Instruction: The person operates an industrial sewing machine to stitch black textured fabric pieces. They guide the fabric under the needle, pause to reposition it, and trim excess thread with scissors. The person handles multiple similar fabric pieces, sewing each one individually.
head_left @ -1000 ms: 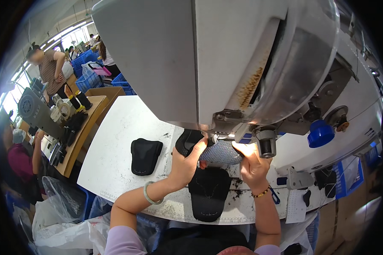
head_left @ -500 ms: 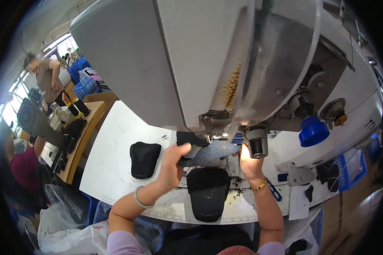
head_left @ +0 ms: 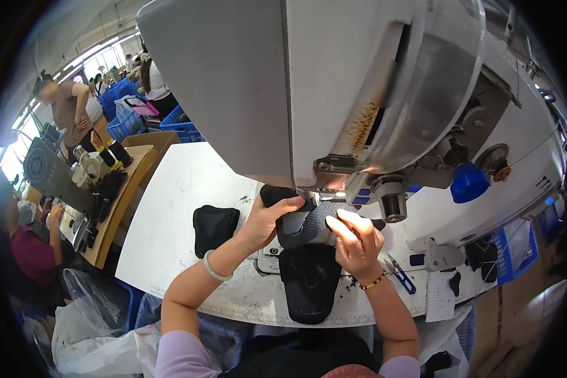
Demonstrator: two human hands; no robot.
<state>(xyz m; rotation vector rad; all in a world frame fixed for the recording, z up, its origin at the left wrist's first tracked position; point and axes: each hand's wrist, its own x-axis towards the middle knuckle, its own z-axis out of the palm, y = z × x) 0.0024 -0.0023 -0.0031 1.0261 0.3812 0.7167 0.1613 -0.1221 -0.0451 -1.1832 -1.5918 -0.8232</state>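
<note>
Beneath the needle area of a white sewing machine (head_left: 227, 88) lies a black-and-grey shoe upper (head_left: 312, 225) with a shiny textured patch. My left hand (head_left: 263, 223) grips its left side, thumb on top and the other fingers partly hidden below. From the right, my right hand (head_left: 361, 244) has bent fingers closed at the upper's grey edge. A black padded shoe tongue (head_left: 309, 296) with pale stitch marks lies just in front, its far end beneath the upper. Another black padded piece (head_left: 214, 230) rests on the white table to the left.
Blue-handled thread snips (head_left: 402, 277) lie right of my right hand, near a paper sheet (head_left: 441, 296). A blue knob (head_left: 468, 183) juts from the machine. Dark lint dots the white tabletop (head_left: 170, 208). Two people are left, one beside a wooden bench (head_left: 129, 189); blue crates (head_left: 183, 129) stand behind.
The upper has been turned and drawn closer to me, its near edge now over the tongue. My right hand has come out from beside the machine head onto the upper. My left hand still grips.
</note>
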